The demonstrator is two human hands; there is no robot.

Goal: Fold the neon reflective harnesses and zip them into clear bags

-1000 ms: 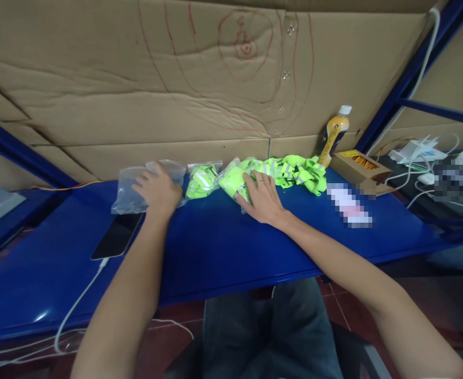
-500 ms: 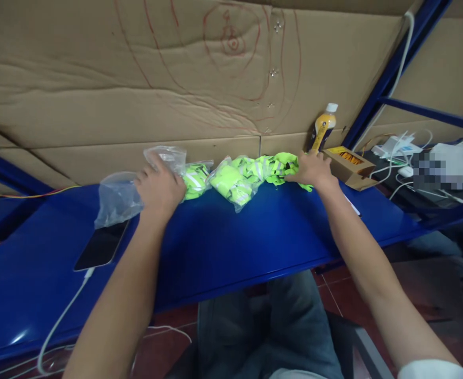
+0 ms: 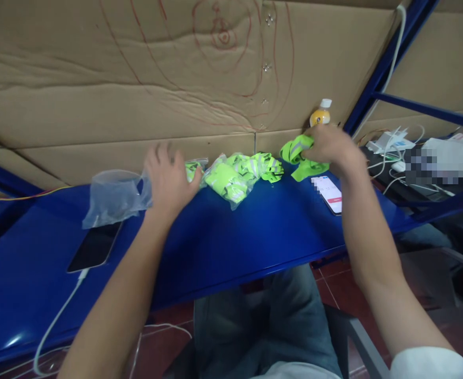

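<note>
My right hand (image 3: 328, 143) is closed on a neon-green reflective strap (image 3: 304, 155) with a silver stripe, lifted above the right of the table; its fingertips are partly hidden. More neon-green reflective straps (image 3: 260, 166) lie bunched at mid-table, against a clear bag packed with the same green material (image 3: 227, 181). My left hand (image 3: 170, 181) hovers with spread, slightly blurred fingers, holding nothing that I can see. Beside it lies a crumpled clear plastic bag (image 3: 110, 197). Another green packet (image 3: 194, 169) shows partly behind my left thumb.
A dark phone (image 3: 95, 247) on a white cable lies at left on the blue table (image 3: 247, 239). A lit phone (image 3: 329, 195) lies near my right forearm. A yellow bottle (image 3: 319, 117) stands behind my right hand. Cardboard (image 3: 156, 110) backs the table; a blue post (image 3: 381, 79) rises at right.
My right hand has lifted a green strap up and right, away from the bunch, uncovering the lit phone. My left hand has spread its fingers and moved slightly right, away from the clear bag.
</note>
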